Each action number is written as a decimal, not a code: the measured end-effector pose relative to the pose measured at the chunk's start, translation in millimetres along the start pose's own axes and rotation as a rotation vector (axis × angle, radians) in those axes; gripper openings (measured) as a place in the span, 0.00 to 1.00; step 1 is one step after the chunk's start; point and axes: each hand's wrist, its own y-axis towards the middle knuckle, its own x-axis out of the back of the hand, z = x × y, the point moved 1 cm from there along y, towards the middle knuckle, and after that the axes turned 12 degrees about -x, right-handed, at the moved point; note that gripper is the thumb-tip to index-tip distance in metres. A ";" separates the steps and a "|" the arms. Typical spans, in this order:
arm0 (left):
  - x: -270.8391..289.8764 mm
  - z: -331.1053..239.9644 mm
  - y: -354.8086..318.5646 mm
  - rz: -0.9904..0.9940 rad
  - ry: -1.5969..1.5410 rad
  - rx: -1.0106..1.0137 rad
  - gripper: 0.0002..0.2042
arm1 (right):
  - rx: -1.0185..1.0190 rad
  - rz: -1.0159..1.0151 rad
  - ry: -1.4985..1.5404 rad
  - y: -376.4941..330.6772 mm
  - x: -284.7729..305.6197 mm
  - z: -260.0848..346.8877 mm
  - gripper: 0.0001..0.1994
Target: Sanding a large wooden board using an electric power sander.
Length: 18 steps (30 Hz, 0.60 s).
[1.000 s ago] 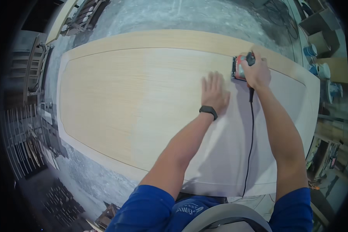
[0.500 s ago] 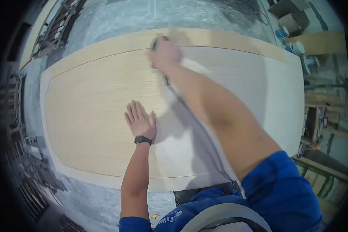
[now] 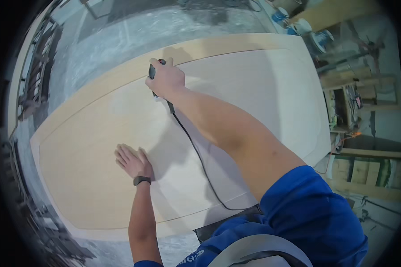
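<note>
A large pale wooden panel (image 3: 84, 178) with a grooved border lies flat in front of me. My right hand (image 3: 168, 80) reaches to its far side and wraps round a dark corded hand tool, apparently a palm sander (image 3: 153, 73). The tool rests close to the far groove, its underside hidden. From it a black cord (image 3: 196, 153) runs back across the panel toward my waist. Nearer and to the left, my left hand (image 3: 132, 161) lies flat on the wood, fingers stretched out, holding nothing. A dark band (image 3: 141, 180) circles that wrist.
Beyond the panel is a grey, dusty floor (image 3: 107, 58). Blue and white tubs (image 3: 321, 41) stand past the far right corner. A wooden shelf unit (image 3: 343, 107) and timber pieces are along the right; dark racks (image 3: 38, 78) line the left.
The view has turned, so the panel now slants, its left end lower. My right hand and the sander, blurred before, show sharper and further left in view. My left hand stays flat on the panel.
</note>
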 end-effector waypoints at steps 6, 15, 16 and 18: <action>0.7 -170.7 12.2 0.053 -0.108 -0.332 0.39 | -0.090 -0.096 0.011 29.6 81.7 -105.6 0.28; 15.0 -193.1 19.5 0.039 -0.110 -0.373 0.40 | -0.169 -0.156 -0.026 57.8 174.4 -255.9 0.30; 17.8 -187.7 18.2 0.065 -0.110 -0.372 0.41 | -0.197 -0.131 0.025 58.3 183.9 -264.3 0.32; 31.1 -180.8 14.1 0.114 -0.109 -0.354 0.42 | -0.077 -0.270 0.032 71.1 199.8 -329.0 0.34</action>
